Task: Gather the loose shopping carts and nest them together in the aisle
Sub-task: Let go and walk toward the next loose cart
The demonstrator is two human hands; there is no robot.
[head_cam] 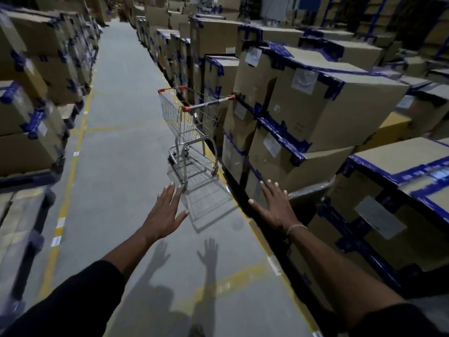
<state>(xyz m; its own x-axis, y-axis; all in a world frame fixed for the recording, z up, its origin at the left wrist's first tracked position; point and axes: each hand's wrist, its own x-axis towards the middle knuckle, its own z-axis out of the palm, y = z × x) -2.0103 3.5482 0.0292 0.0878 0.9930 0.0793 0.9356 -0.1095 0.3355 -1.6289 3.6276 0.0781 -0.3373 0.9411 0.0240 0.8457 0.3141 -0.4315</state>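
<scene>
Both hands out, nothing held, one cart ahead.

Cardboard boxes with blue tape stacked along both sides of the grey aisle floor. Single wire shopping cart, red-capped handle facing the camera, sits at the floor's right edge by the yellow line, just beside the box stack. Left hand and right hand spread flat, fingers straight, apart from the cart.

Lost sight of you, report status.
Both hands open, left hand, right hand, no grip. One cart ahead, untouched, beside boxes. Aisle floor open.
</scene>
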